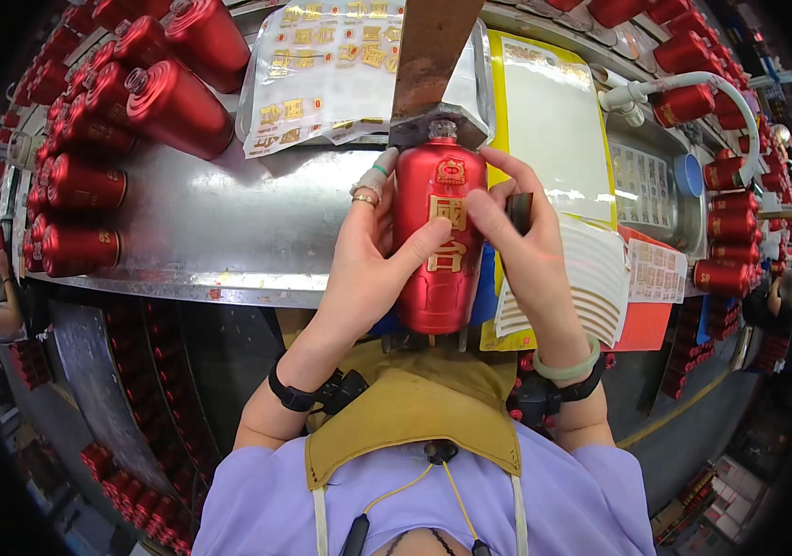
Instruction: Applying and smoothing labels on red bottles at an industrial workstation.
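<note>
In front of me a glossy red bottle (439,306) lies with its clear glass neck pointing away, beneath a metal bracket. Gold characters and a small red-and-gold emblem mark its face. My left hand (373,227) grips the bottle's left side, thumb pressed beside the gold characters; one finger wears a pale covering with a green band, another a ring. Along the right side, my right hand (526,236) has its thumb on the upper characters and its index finger near the shoulder. A small dark object (519,212) is tucked in its curled fingers; its kind cannot be made out.
A sheet of gold stickers (313,69) lies beyond my left hand on the metal table (257,222). Red bottles (178,107) crowd the left side. To the right are a yellow-edged white board (553,120), fanned strips (567,287) and a curved white pipe (729,88).
</note>
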